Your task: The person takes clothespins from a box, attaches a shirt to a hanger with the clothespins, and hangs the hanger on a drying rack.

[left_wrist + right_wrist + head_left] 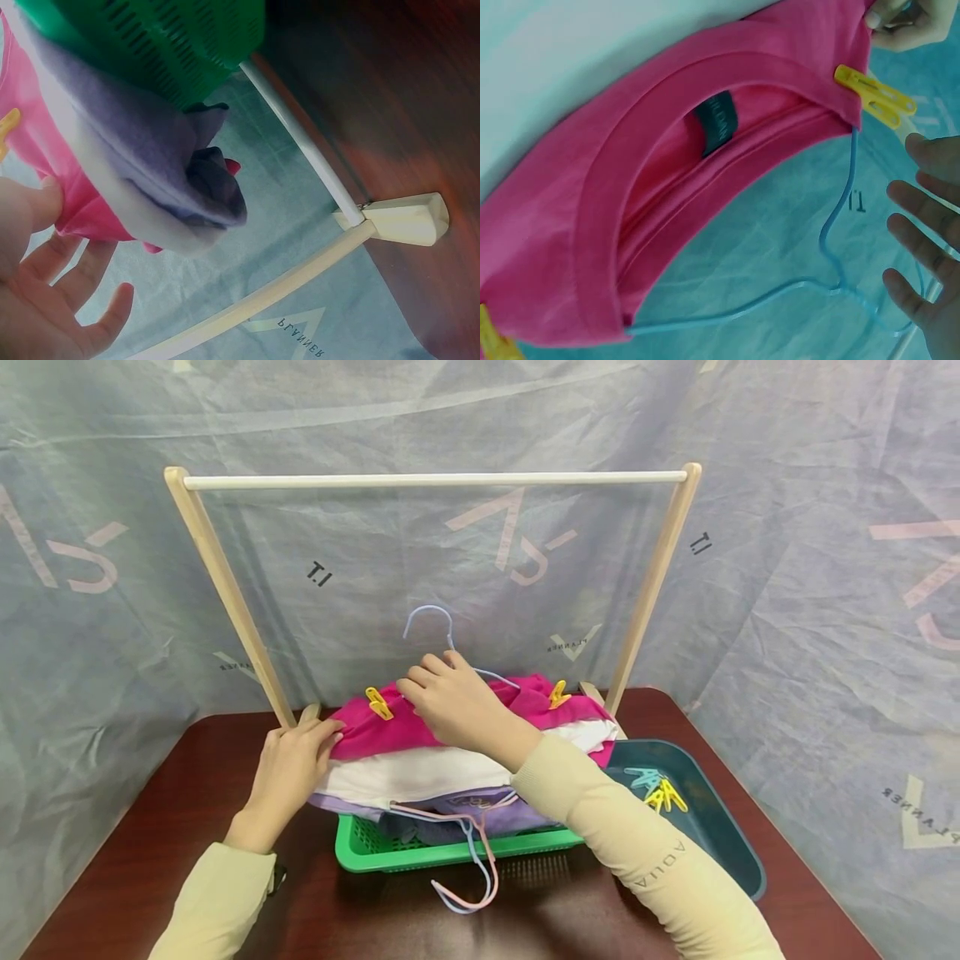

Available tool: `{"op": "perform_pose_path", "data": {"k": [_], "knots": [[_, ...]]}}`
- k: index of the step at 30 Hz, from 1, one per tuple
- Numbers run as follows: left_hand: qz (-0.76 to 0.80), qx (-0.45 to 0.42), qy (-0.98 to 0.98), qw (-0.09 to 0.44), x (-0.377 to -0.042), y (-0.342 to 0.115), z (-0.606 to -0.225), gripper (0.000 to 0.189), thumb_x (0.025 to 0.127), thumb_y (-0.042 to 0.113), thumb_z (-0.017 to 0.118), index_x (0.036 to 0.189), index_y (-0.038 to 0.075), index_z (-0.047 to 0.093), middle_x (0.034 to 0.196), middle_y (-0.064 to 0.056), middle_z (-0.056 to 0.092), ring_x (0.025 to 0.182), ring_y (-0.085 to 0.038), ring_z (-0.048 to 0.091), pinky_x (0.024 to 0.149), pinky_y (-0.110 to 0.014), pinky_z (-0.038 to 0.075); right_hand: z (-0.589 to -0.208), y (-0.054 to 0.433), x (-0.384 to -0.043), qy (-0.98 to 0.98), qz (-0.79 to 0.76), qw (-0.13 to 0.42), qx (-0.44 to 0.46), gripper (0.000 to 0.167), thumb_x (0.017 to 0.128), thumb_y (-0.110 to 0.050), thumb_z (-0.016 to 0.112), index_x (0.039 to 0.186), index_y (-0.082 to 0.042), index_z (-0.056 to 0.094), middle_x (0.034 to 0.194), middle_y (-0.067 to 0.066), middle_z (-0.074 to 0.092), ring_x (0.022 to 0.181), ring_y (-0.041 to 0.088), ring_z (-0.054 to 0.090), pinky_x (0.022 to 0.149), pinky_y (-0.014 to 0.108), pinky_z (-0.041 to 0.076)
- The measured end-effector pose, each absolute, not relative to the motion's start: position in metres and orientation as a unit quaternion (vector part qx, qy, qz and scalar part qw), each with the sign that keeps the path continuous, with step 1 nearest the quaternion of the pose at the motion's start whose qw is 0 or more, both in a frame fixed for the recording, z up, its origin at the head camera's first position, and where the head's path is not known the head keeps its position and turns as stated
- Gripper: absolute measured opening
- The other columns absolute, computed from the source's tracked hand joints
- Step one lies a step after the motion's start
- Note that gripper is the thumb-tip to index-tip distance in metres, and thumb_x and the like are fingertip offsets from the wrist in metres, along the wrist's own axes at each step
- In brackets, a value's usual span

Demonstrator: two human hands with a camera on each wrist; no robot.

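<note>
A magenta T-shirt (382, 732) hangs on a light blue hanger (429, 607), whose hook stands up above the collar. One yellow clothespin (378, 703) clips its left shoulder, and another yellow clothespin (558, 693) the right. My left hand (288, 768) pinches the shirt's left shoulder end between thumb and fingers. Fingers spread and loosely bent, my right hand (930, 232) is beside the hanger and the left clothespin in the right wrist view, gripping nothing. White cloth (420, 775) and purple cloth (142, 135) lie below the magenta shirt, over a green basket (465, 857).
Pink and blue hanger hooks (487, 860) stick out over the basket's front. A dark tray (720, 810) at right holds loose teal clothespins (643, 779) and yellow clothespins (667, 795). Behind stands a wooden rack with a white bar (435, 481).
</note>
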State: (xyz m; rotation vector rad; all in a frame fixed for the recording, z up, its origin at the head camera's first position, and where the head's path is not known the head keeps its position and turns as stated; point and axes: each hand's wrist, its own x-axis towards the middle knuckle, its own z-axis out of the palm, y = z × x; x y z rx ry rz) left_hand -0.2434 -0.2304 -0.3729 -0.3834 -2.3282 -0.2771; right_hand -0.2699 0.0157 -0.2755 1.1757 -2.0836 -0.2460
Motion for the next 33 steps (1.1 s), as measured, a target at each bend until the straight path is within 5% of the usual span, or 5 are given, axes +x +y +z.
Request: {"op": "perform_pose_path", "data": {"k": [10, 33], "knots": [[-0.108, -0.149, -0.908, 0.376, -0.242, -0.23, -0.372, 0.016, 0.079, 0.012, 0.069, 0.095, 0.012, 0.069, 0.08, -0.007, 0.069, 0.073, -0.03, 0.065, 0.065, -0.045, 0.038, -0.279, 0.06, -0.274, -0.811, -0.051, 0.384, 0.439, 0.017, 0.081, -0.014, 0.06, 0.098, -0.013, 0.062, 0.095, -0.001, 0.064, 0.094, 0.019, 0.054, 0.082, 0.036, 0.04], [-0.111, -0.16, -0.903, 0.384, -0.243, -0.231, -0.372, 0.016, 0.079, 0.012, 0.069, 0.095, 0.011, 0.069, 0.082, -0.008, 0.067, 0.069, -0.03, 0.064, 0.062, -0.043, 0.04, -0.306, 0.177, -0.294, -0.903, 0.028, 0.31, 0.297, 0.034, 0.076, -0.02, 0.073, 0.105, -0.006, 0.061, 0.1, 0.008, 0.065, 0.091, 0.026, 0.053, 0.081, 0.045, 0.039]]}}
